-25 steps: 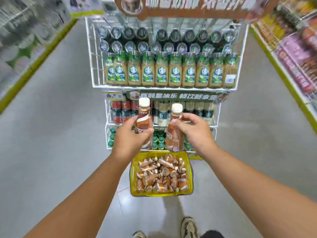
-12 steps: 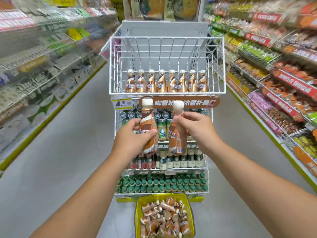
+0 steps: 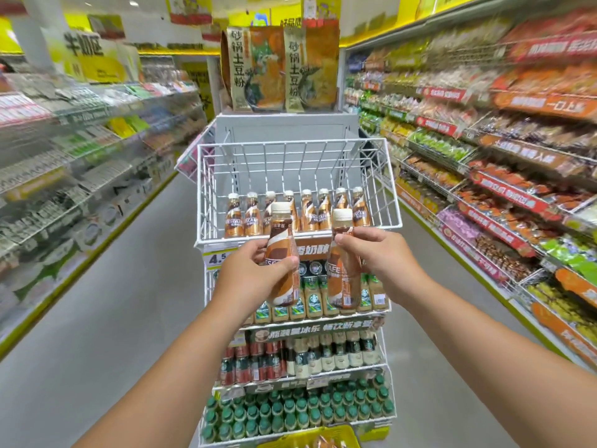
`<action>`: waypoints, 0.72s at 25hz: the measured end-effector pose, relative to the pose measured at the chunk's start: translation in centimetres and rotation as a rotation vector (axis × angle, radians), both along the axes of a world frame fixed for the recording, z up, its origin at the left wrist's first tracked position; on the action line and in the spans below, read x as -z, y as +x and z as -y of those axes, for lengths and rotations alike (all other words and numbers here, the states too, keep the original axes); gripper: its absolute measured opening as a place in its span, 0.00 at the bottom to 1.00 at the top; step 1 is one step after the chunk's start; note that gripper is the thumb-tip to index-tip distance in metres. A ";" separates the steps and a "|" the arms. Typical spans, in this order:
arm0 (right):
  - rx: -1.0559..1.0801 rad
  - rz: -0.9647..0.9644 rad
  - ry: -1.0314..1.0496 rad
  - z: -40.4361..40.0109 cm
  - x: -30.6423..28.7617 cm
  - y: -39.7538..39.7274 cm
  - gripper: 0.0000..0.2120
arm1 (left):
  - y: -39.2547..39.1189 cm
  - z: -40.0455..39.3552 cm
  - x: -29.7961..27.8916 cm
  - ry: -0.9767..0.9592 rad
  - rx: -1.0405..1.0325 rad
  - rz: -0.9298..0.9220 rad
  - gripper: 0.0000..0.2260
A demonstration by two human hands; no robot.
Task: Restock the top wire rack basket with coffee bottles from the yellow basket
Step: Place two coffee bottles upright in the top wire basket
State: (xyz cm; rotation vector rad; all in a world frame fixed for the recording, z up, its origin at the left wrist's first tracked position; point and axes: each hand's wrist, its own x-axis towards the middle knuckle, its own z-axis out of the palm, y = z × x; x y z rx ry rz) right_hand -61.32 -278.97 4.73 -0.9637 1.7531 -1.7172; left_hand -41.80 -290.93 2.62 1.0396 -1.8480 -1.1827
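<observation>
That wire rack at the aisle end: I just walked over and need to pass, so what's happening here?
A person is restocking it. The left hand holds one coffee bottle and the right hand holds another bottle, both upright in front of the top basket. That basket has one row of bottles at its front, with bare space behind. The yellow basket sits on the floor below.

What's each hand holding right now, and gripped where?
Left hand grips a coffee bottle round its mid-body; right hand grips a second coffee bottle at its shoulder, just below the cap.
</observation>
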 end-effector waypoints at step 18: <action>-0.012 -0.032 0.056 12.4 -3.0 -21.1 0.04 | -21.2 9.9 -2.6 0.028 -0.044 0.026 0.22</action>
